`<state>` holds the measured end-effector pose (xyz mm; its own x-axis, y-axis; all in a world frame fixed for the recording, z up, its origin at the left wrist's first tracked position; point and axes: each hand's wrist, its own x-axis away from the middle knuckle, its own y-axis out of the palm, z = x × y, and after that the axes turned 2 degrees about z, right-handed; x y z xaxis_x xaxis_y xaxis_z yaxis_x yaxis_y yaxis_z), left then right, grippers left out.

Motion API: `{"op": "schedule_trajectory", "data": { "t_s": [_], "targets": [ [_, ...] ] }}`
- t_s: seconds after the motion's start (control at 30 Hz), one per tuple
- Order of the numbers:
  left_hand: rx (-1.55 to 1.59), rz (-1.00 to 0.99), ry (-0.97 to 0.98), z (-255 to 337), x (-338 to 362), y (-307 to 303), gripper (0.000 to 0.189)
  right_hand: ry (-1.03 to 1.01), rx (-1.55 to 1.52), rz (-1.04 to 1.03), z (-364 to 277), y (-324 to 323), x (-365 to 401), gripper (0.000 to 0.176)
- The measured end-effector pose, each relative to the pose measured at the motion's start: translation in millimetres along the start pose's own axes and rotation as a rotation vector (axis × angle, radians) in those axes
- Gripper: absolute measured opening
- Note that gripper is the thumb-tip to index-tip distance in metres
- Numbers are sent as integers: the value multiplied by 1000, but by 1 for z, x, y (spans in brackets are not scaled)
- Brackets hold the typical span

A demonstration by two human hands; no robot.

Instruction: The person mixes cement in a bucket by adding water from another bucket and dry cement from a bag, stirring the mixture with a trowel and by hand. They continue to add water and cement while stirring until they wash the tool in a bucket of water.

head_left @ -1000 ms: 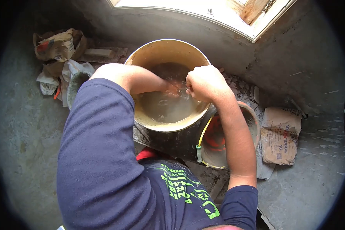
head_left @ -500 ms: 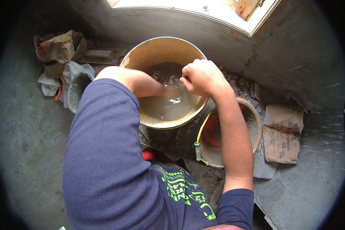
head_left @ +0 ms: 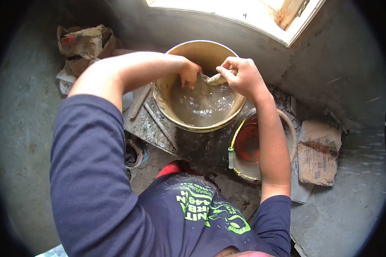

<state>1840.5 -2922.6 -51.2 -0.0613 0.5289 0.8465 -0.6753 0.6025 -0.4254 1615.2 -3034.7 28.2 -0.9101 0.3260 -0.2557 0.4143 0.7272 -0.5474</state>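
My right hand [head_left: 242,76] is closed around the thick, pale, dirt-coated handle of a trowel [head_left: 220,79]. Its thin grey end points left over the bucket, and most of its blade is hard to make out. Just left of that end is my left hand [head_left: 189,73], fingers apart and pointing down, at or very near the blade. Both hands are above a large yellowish bucket [head_left: 161,100] holding murky grey-brown water [head_left: 206,107]. Ripples and bright reflections show on the water.
To the right stands a second bucket [head_left: 292,139] with a yellow handle and something red inside. Beyond it lies a paper sack [head_left: 317,160]. Crumpled bags [head_left: 88,43] lie at upper left. A dirty board [head_left: 148,126] carries sticks, with a small tub [head_left: 135,155] below. A window frame [head_left: 227,13] is above.
My left hand has come up out of the water and is beside the trowel. The trowel in my right hand now shows. The view has shifted, uncovering the board and small tub.
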Motion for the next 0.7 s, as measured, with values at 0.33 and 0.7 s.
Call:
{"op": "schedule_trajectory", "data": {
  "t_s": [0.33, 0.7],
  "targets": [
    [-265, 81, 281, 25, 20, 11, 62, -342, 359, -236, 16, 21, -65, 37],
    [447, 146, 91, 26, 32, 9, 70, -29, 242, -425, 14, 35, -84, 26]
  ]
}}
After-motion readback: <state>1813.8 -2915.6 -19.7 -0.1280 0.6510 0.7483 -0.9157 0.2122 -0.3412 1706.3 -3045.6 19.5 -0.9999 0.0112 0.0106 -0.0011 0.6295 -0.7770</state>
